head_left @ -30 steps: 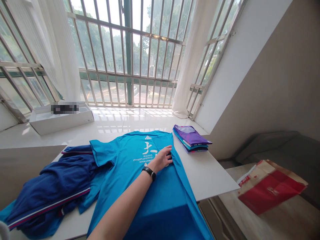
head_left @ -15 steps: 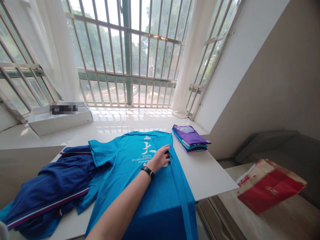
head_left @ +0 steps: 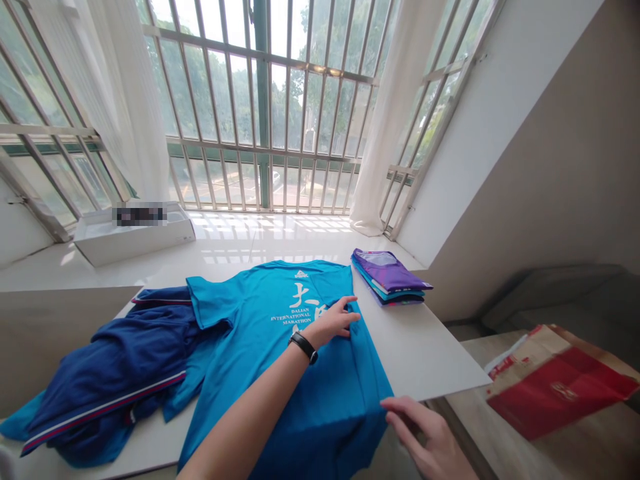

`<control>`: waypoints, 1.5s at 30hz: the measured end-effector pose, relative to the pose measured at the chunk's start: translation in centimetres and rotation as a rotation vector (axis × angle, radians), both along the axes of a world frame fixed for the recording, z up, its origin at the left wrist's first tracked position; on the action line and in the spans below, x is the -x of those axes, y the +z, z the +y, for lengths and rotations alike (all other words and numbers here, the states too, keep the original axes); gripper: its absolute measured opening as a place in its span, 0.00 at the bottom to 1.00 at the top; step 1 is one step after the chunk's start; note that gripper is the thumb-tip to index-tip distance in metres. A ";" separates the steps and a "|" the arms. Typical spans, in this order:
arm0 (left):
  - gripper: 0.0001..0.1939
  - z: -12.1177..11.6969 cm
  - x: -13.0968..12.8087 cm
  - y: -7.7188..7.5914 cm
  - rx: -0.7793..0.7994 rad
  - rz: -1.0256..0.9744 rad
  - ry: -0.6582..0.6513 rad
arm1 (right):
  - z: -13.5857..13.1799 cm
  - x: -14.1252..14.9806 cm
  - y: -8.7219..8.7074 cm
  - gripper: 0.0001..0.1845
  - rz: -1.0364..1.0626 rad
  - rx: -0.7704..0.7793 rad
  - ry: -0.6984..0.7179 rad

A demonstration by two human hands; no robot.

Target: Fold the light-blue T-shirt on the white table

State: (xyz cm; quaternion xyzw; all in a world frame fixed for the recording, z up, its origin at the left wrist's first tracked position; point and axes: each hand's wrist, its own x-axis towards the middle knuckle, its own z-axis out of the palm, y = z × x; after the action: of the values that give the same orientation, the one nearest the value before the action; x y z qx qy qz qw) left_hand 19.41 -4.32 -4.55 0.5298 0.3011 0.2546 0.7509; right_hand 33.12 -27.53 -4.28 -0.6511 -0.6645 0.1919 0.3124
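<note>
Blue T-shirt (head_left: 250,353) spread on a white tabletop (head_left: 425,353) (barred window (head_left: 260,100) beyond).

**Live: T-shirt (head_left: 270,347) flat on the tabletop (head_left: 430,360), window sill (head_left: 260,247) behind.**
I've got a folded clothing stack (head_left: 390,280) just beyond the shirt's right shoulder, bunched tracksuit clothing (head_left: 110,360) against its left side, a box (head_left: 135,240) back on the sill, and a paper bag (head_left: 560,380) lower right, beyond the tabletop.
</note>
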 end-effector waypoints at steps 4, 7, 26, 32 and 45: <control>0.24 -1.1 0.5 0.6 -0.121 0.046 -0.159 | 4.4 -1.8 0.8 0.20 0.141 0.051 -0.028; 0.22 -1.3 0.2 0.5 0.028 -0.018 -0.124 | 6.5 -2.4 0.3 0.21 0.258 0.067 -0.092; 0.39 -1.6 -0.6 0.5 0.136 -0.058 0.304 | 20.1 -5.2 -3.9 0.25 0.405 -0.087 -0.327; 0.39 -0.2 -0.4 0.4 0.247 -0.238 0.481 | 26.4 -4.0 -4.2 0.26 0.128 -0.302 -0.266; 0.44 1.4 -0.9 -1.3 0.163 -0.185 0.574 | 35.2 -4.3 -4.6 0.18 -0.158 -0.321 0.067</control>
State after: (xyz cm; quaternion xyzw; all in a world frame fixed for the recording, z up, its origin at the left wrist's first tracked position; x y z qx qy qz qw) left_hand 20.30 -2.94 -5.83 0.3358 0.3881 0.4782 0.7127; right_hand 37.41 7.63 -8.85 -0.5834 -0.7305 0.0417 0.3525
